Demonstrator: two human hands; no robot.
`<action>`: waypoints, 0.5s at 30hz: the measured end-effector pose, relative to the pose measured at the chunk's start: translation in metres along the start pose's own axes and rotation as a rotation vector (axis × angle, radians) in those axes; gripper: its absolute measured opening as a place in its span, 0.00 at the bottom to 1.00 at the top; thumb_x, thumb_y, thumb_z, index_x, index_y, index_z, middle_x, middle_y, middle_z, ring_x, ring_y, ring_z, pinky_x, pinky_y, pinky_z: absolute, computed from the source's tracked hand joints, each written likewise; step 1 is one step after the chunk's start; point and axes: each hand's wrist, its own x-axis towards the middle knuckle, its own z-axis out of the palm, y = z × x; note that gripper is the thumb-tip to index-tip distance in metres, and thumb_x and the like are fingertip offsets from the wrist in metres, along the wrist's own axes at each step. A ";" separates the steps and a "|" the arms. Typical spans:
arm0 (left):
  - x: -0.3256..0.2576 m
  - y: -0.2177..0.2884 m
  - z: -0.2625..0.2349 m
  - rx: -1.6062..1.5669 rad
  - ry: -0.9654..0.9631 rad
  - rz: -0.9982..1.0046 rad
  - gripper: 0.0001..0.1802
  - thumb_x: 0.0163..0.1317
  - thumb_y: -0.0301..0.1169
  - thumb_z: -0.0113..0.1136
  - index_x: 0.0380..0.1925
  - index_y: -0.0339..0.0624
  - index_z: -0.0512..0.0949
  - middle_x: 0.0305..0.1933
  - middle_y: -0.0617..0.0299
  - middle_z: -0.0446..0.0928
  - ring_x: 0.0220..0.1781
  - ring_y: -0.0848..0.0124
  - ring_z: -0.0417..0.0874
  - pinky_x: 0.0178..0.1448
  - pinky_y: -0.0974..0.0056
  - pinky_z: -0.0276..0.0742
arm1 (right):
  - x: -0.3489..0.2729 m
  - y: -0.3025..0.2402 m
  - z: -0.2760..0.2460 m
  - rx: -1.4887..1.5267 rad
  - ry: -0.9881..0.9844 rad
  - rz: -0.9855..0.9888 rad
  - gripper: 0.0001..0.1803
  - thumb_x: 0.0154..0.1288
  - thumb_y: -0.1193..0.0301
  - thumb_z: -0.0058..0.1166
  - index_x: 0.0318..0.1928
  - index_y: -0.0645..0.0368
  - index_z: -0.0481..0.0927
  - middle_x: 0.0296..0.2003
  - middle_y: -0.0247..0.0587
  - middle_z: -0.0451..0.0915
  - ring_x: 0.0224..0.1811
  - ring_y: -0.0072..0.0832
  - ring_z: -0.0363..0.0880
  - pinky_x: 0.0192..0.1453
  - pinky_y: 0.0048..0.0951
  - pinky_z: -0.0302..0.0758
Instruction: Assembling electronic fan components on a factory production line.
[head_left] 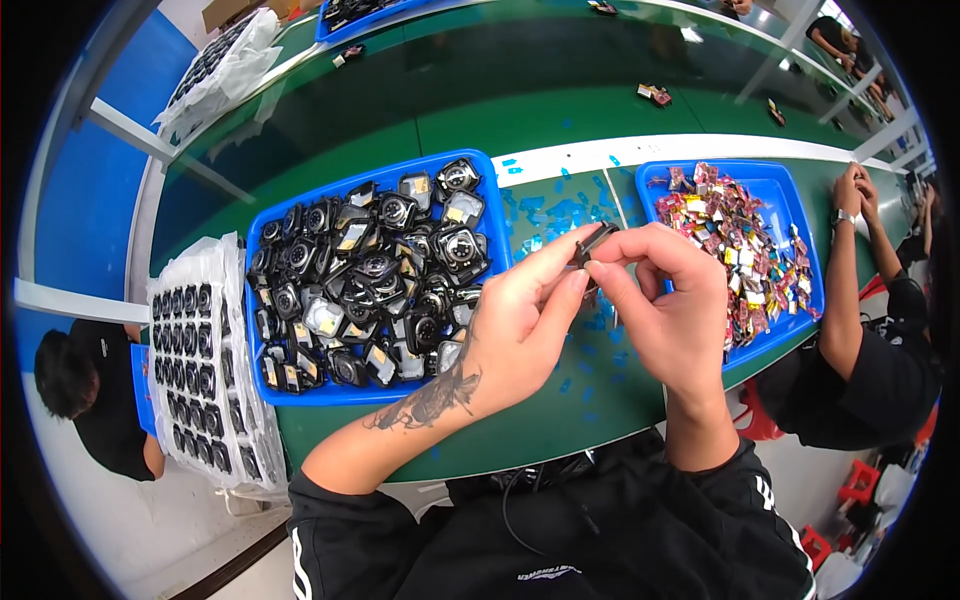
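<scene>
Above the green table, my left hand [520, 315] grips a small black watch case [597, 240] seen nearly edge-on. My right hand [668, 300] meets it from the other side, thumb and forefinger pinched at the case's lower edge. Whether a smaller part is between those fingertips is hidden. Left of my hands, a blue tray [370, 398] is heaped with black watch cases [375, 270], some showing round sensor backs and others their open insides. On the right, another blue tray [785, 205] holds a pile of small pink, yellow and white electronic parts [735, 250].
Scraps of blue film [550, 215] litter the table between the trays. White moulded trays of watch cases [195, 365] are stacked at the left edge. Beyond a white rail [570, 158] runs a green belt [480, 100] carrying a few small parts. Other people sit at both sides.
</scene>
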 end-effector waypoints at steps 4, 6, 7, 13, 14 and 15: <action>0.000 0.004 -0.002 0.081 -0.004 0.019 0.19 0.73 0.24 0.46 0.62 0.32 0.71 0.42 0.59 0.82 0.40 0.80 0.79 0.46 0.72 0.76 | 0.001 -0.004 0.000 -0.040 0.047 -0.006 0.10 0.52 0.80 0.66 0.30 0.61 0.76 0.20 0.30 0.70 0.18 0.15 0.58 0.21 0.22 0.56; 0.001 0.004 -0.001 0.051 -0.002 0.006 0.19 0.73 0.24 0.46 0.62 0.31 0.70 0.45 0.58 0.82 0.43 0.79 0.80 0.49 0.71 0.76 | 0.001 -0.005 -0.001 -0.065 0.068 0.029 0.12 0.51 0.80 0.67 0.29 0.60 0.73 0.19 0.29 0.66 0.18 0.16 0.57 0.22 0.22 0.57; 0.001 0.004 0.000 0.021 0.000 -0.006 0.19 0.73 0.24 0.46 0.62 0.31 0.70 0.47 0.57 0.81 0.47 0.77 0.81 0.52 0.71 0.77 | 0.002 -0.004 -0.002 -0.122 0.033 -0.015 0.14 0.51 0.80 0.68 0.30 0.59 0.72 0.20 0.29 0.65 0.21 0.16 0.59 0.23 0.21 0.58; 0.003 0.024 0.001 -0.248 0.012 0.015 0.21 0.73 0.23 0.44 0.64 0.29 0.65 0.57 0.54 0.76 0.57 0.73 0.78 0.59 0.68 0.74 | -0.006 0.014 -0.003 0.434 0.086 0.083 0.19 0.50 0.79 0.69 0.40 0.58 0.72 0.35 0.29 0.72 0.38 0.18 0.71 0.38 0.20 0.71; 0.006 0.027 -0.003 -0.241 0.017 0.033 0.20 0.73 0.22 0.44 0.64 0.30 0.64 0.57 0.53 0.76 0.57 0.72 0.78 0.60 0.67 0.74 | -0.009 0.007 -0.005 0.617 -0.040 0.228 0.19 0.51 0.79 0.68 0.42 0.59 0.73 0.38 0.31 0.74 0.43 0.20 0.74 0.43 0.21 0.74; 0.009 0.024 -0.001 -0.292 0.065 0.098 0.20 0.73 0.21 0.44 0.63 0.31 0.64 0.56 0.53 0.76 0.55 0.72 0.78 0.59 0.68 0.74 | -0.011 0.003 -0.005 0.797 -0.169 0.373 0.20 0.52 0.80 0.68 0.44 0.60 0.74 0.41 0.33 0.77 0.47 0.21 0.77 0.48 0.22 0.76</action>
